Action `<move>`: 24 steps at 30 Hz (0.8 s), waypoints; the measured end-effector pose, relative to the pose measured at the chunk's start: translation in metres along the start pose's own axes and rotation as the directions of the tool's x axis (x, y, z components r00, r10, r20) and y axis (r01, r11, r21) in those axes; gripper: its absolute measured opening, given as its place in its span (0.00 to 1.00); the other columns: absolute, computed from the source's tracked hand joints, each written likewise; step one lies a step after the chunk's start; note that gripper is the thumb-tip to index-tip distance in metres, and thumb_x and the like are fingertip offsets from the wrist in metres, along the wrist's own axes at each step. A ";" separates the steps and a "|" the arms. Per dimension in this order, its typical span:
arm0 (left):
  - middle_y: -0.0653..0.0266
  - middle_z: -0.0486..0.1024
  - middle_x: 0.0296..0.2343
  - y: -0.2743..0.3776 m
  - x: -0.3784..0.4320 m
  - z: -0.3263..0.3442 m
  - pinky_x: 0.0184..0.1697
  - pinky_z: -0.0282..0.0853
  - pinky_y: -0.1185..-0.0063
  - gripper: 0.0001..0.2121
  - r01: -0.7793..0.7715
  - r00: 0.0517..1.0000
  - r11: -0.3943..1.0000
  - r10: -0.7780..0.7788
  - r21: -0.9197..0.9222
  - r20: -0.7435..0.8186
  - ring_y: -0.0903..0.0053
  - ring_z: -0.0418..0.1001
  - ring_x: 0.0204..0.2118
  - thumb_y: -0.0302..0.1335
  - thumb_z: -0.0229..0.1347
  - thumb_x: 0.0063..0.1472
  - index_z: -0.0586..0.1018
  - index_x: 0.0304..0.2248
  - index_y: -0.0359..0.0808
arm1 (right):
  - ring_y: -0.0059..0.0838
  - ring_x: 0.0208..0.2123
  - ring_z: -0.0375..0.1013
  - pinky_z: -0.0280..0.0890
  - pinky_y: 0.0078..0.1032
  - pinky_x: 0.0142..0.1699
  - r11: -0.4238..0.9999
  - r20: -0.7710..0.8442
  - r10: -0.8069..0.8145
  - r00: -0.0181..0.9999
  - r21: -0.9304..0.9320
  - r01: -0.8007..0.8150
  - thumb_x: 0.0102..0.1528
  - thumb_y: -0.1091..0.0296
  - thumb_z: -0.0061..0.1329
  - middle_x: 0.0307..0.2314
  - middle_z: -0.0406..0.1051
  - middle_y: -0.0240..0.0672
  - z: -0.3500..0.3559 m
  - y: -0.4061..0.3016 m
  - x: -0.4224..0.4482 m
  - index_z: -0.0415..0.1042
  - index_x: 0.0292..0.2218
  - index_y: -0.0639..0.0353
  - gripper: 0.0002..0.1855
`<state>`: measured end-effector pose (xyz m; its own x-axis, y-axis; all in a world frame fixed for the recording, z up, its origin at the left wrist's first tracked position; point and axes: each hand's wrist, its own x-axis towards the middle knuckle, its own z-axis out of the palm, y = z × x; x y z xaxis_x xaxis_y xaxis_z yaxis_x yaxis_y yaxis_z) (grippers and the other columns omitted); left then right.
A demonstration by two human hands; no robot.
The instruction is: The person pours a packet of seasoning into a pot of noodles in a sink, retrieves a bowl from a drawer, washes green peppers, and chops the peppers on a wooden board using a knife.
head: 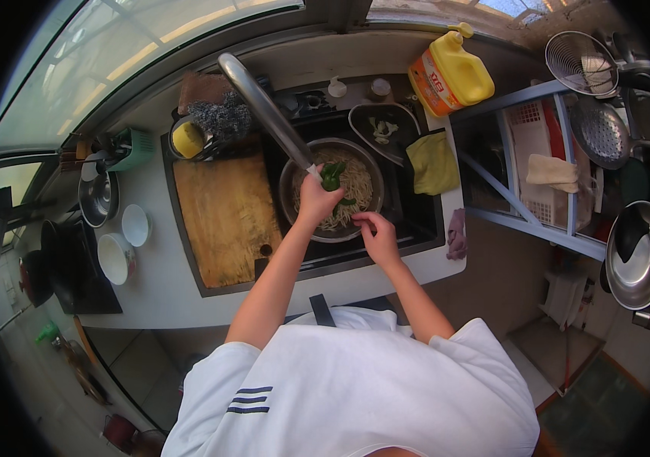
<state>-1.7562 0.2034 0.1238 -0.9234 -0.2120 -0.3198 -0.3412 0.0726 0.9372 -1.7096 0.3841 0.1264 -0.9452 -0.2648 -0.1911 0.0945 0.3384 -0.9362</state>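
My left hand [319,197] holds a green pepper [333,175] under the spout of the metal faucet [268,111]. Below it, a metal basin [378,197] full of what look like bean sprouts [362,185] sits in the dark sink [411,220]. A smaller green piece [347,201] shows by the left hand, over the sprouts. My right hand [379,235] is at the near right rim of the basin, fingers bent and a little apart, with nothing visible between them.
A wooden cutting board [225,211] lies left of the basin. Behind stands a corner strainer [385,128] with scraps; a yellow-green cloth [432,163] hangs beside it. A yellow detergent jug [452,74] stands at back right. Bowls [116,258] are at left, hanging pans [639,254] at right.
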 end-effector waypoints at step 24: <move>0.56 0.72 0.36 -0.012 0.018 -0.026 0.50 0.63 0.58 0.14 0.327 0.878 -0.180 -0.305 -0.928 0.369 0.66 0.70 0.42 0.33 0.45 0.58 0.70 0.40 0.33 | 0.30 0.32 0.75 0.68 0.23 0.36 0.995 0.071 0.092 0.993 -0.049 -0.089 0.53 0.80 0.43 0.30 0.74 0.40 0.010 0.017 -0.010 0.73 0.36 0.64 0.09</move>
<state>-1.7644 0.1729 0.1101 -0.7717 0.1510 -0.6178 -0.0779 -0.9865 -0.1439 -1.6957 0.3830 0.1092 -0.9079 -0.2956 -0.2971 0.1628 0.4045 -0.8999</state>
